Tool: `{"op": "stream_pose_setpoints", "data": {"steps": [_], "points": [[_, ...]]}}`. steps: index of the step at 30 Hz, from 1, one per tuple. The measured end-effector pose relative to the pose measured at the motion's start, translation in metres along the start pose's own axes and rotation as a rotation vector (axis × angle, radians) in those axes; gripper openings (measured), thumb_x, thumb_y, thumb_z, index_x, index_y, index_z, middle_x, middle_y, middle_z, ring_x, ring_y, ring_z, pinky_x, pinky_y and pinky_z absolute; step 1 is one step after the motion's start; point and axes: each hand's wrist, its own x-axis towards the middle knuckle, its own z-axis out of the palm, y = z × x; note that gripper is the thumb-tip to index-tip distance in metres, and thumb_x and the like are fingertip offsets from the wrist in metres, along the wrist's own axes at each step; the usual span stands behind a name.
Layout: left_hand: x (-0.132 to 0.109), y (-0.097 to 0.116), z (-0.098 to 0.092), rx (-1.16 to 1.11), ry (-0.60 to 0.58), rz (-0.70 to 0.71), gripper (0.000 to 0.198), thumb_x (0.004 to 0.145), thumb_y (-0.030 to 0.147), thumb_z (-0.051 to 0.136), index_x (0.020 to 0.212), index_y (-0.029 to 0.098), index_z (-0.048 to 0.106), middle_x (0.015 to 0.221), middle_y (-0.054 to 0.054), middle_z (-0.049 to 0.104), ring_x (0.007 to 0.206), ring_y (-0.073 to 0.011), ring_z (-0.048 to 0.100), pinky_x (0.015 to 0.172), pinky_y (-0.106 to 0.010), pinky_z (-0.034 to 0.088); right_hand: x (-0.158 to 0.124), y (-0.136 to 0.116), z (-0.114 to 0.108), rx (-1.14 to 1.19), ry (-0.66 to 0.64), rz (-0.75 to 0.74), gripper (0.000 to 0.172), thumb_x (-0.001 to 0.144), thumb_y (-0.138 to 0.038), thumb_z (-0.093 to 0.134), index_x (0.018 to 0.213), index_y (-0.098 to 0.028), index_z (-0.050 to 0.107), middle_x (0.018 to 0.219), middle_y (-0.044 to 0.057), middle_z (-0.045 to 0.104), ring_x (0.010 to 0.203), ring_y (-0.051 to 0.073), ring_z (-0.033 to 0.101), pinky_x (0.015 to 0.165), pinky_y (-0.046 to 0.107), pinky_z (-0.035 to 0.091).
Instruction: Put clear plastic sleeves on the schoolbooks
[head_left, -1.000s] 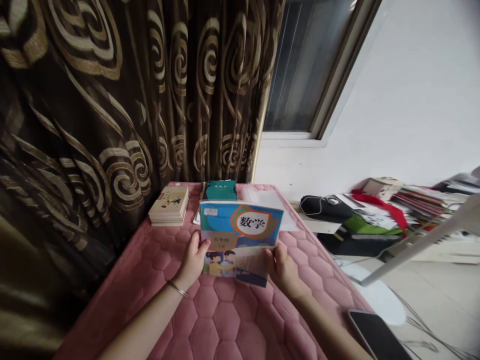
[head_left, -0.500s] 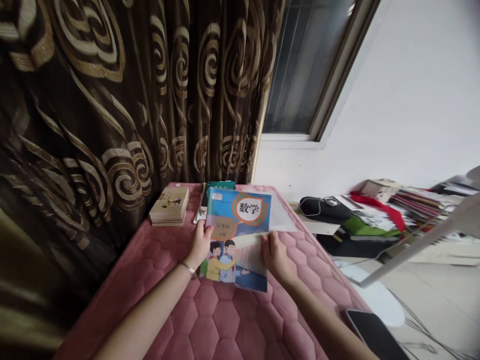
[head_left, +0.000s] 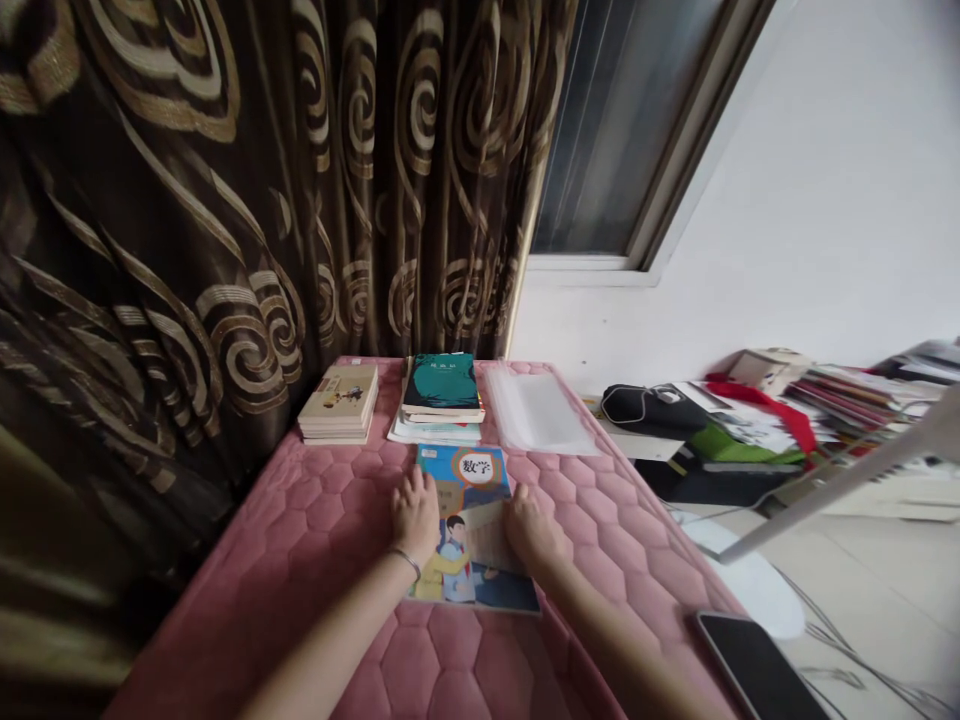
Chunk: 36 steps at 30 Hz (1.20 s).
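A maths textbook (head_left: 472, 478) with a blue, orange and white cover lies flat on the pink quilted pad (head_left: 322, 510), near the middle. My left hand (head_left: 415, 515), with a thin bangle on its wrist, grips the book's left side. My right hand (head_left: 529, 527) holds its right edge. Both hands hide part of the cover's illustration of children. Beyond the book, a green-covered book (head_left: 441, 385) sits on a small pile of books and papers. A stack of small books (head_left: 338, 403) stands to its left, and a clear plastic sleeve (head_left: 536, 412) lies to its right.
A dark curtain with gold swirls (head_left: 225, 200) hangs along the pad's left and far sides. A phone (head_left: 754, 668) lies low on the right. Beyond the pad's right edge are a black bag (head_left: 637, 412) and heaped books and papers (head_left: 840, 400).
The textbook has tipped down from a raised slant to lying flat, and it has moved towards me. Both hands went with it, and the green book now shows fully.
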Motion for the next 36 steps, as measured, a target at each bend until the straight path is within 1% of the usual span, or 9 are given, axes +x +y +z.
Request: {"op": "stream_pose_setpoints", "data": {"steps": [4,7,11,14,18,23,26,31,36], "points": [[-0.002,0.015,0.013,0.107,-0.122,0.302,0.048,0.088,0.011,0.037,0.133,0.019,0.051,0.147,-0.012,0.041,0.137,-0.0304,0.034,0.112,-0.053,0.024,-0.005,-0.014,0.007,-0.164,-0.011,-0.185,0.046,0.094,-0.026,0.036,0.139,-0.022,0.046,0.143,0.015,0.046,0.132,0.03,0.039,0.103,0.05,0.033],[0.002,0.011,0.019,0.111,-0.145,0.268,0.05,0.092,0.026,0.039,0.141,0.018,0.042,0.15,-0.012,0.037,0.14,-0.0299,0.029,0.115,-0.054,0.016,-0.005,-0.012,0.012,-0.18,-0.143,-0.219,0.049,0.097,-0.037,0.03,0.145,-0.03,0.036,0.153,0.004,0.032,0.142,0.027,0.022,0.111,0.057,0.018],[0.006,-0.016,0.014,0.17,-0.101,0.158,0.052,0.093,0.031,0.038,0.144,0.018,0.038,0.153,-0.013,0.032,0.141,-0.0301,0.027,0.115,-0.053,0.015,-0.004,0.003,0.011,-0.2,-0.214,-0.105,0.051,0.099,-0.038,0.023,0.149,-0.029,0.024,0.157,0.0,0.021,0.144,0.025,0.014,0.112,0.057,0.013],[-0.004,-0.032,0.004,0.233,-0.05,0.075,0.05,0.094,0.028,0.036,0.141,0.013,0.041,0.149,-0.017,0.038,0.137,-0.0306,0.033,0.113,-0.049,0.021,-0.007,0.008,0.009,-0.221,-0.169,-0.039,0.051,0.098,-0.038,0.025,0.148,-0.029,0.028,0.156,0.002,0.025,0.143,0.028,0.017,0.111,0.056,0.016],[-0.029,-0.031,-0.004,0.262,0.013,-0.047,0.04,0.095,0.026,0.03,0.118,0.008,0.058,0.129,-0.022,0.054,0.118,-0.0328,0.051,0.096,-0.044,0.04,-0.027,0.004,0.01,-0.236,-0.076,-0.029,0.049,0.097,-0.033,0.029,0.143,-0.022,0.041,0.148,0.01,0.041,0.133,0.03,0.035,0.104,0.051,0.029],[-0.034,-0.025,-0.01,-0.035,-0.142,-0.223,0.024,0.091,0.022,0.044,0.104,0.008,0.058,0.107,-0.019,0.063,0.102,-0.0271,0.059,0.085,-0.033,0.042,-0.055,0.001,0.015,-0.242,-0.033,-0.02,0.048,0.094,-0.021,0.025,0.136,-0.014,0.048,0.138,0.017,0.05,0.111,0.03,0.051,0.082,0.042,0.044],[-0.024,-0.026,-0.011,-0.239,-0.22,-0.341,0.017,0.092,0.026,0.045,0.094,0.014,0.056,0.094,-0.013,0.068,0.089,-0.0214,0.064,0.073,-0.027,0.043,-0.058,0.007,0.025,-0.206,0.067,-0.049,0.048,0.092,-0.015,0.026,0.132,-0.01,0.051,0.133,0.018,0.053,0.103,0.027,0.054,0.083,0.04,0.044],[-0.03,-0.019,-0.007,-0.381,-0.174,-0.318,0.019,0.095,0.026,0.032,0.087,0.02,0.048,0.088,-0.008,0.068,0.075,-0.0156,0.066,0.064,-0.023,0.044,-0.049,0.02,0.048,-0.097,0.249,-0.075,0.048,0.091,-0.017,0.028,0.129,0.003,0.048,0.124,0.025,0.057,0.105,0.03,0.055,0.094,0.044,0.04],[-0.049,-0.019,-0.004,-0.697,-0.038,-0.251,0.027,0.088,0.044,0.036,0.097,0.022,0.047,0.085,-0.006,0.068,0.07,-0.0202,0.068,0.06,-0.028,0.048,-0.045,0.025,0.051,0.217,0.313,0.009,0.05,0.091,-0.03,0.028,0.129,-0.002,0.045,0.118,0.024,0.06,0.11,0.03,0.056,0.096,0.046,0.041]]}}
